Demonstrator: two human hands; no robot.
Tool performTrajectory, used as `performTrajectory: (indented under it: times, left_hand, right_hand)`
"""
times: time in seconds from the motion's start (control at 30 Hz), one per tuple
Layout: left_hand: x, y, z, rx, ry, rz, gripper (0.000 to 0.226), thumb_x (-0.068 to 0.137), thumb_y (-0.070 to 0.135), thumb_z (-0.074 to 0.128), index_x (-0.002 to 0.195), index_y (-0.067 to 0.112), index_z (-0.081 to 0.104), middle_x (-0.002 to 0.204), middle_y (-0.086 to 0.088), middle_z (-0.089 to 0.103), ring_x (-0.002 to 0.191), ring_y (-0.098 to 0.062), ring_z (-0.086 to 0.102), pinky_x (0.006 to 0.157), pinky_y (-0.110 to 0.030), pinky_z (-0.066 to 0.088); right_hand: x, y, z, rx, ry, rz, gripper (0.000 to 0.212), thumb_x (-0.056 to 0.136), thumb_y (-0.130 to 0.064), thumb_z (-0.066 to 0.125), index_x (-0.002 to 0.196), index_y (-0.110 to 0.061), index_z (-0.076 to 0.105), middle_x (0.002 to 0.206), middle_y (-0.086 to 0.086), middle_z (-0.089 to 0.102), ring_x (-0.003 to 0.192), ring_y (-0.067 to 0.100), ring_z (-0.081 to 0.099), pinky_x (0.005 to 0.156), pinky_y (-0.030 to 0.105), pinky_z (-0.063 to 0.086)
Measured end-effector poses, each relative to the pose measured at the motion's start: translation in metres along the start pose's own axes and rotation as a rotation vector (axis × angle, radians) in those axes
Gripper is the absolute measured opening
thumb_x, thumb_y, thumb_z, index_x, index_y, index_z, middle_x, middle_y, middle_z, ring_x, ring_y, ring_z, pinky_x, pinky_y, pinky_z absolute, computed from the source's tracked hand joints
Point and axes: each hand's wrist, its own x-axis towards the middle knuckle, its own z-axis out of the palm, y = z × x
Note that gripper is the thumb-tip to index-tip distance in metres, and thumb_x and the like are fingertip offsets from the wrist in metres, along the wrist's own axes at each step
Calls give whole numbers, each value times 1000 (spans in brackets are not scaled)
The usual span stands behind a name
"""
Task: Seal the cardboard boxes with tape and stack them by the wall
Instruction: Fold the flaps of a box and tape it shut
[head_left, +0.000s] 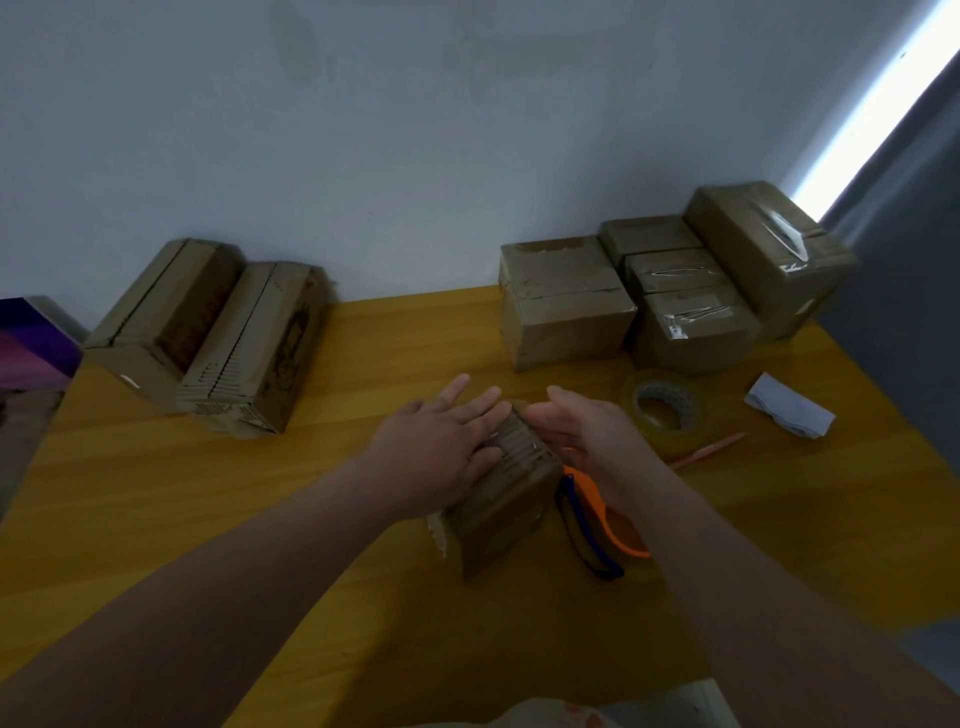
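Left hand (441, 447), fingers straight, presses the small brown cardboard box (506, 504). Right hand (582, 436), fingers straight, flanks it. Uneven pressure could wrinkle the tape.

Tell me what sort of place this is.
Probably a makeshift packing station in a plain room: a wooden table set against a bare wall, taped boxes stacked at the back right, and a tape roll just in front of them.

Small cardboard box (511, 493) lies centrally; taped boxes (675, 312) (a cluster) line the wall (415, 130).
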Motion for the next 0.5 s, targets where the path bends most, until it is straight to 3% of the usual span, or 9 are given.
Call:
performTrajectory:
  times: [0.1,0.17,0.33,0.4,0.5]
  left_hand:
    - [-5,5,0,51,52,-9,61,99,54,17,153,28,5,160,11,-6,147,-15,-6,118,-42,17]
    - [-9,8,1,69,146,-5,59,100,52,24,152,26,18,159,8,15,144,-14,15,111,-35,27]
    - [-12,4,11,-62,251,13,59,95,55,26,144,25,40,144,9,41,125,-13,39,97,-30,42]
    - [-12,3,16,-143,302,30,66,89,56,22,136,21,53,137,5,52,118,-16,48,94,-29,42]
    - [-12,2,23,-225,383,53,58,90,50,32,121,15,66,125,0,64,110,-20,58,91,-26,39]
  right_hand:
    - [-4,6,-2,13,-28,-15,43,102,-42,40,116,-12,67,112,2,71,105,14,64,91,32,49]
    - [-6,11,-2,-11,-74,-32,46,103,-46,33,117,-18,66,117,-1,69,111,13,61,102,36,44]
    - [-12,21,-2,-86,-204,-57,55,100,-57,21,134,-30,56,138,-4,55,125,12,49,111,38,34]
    - [-14,21,-1,-116,-232,-75,57,97,-60,24,142,-34,46,148,-6,42,128,10,42,114,39,29]
    - [-9,20,5,-225,-253,-95,56,97,-63,26,147,-39,34,148,-6,37,131,13,39,113,36,29]
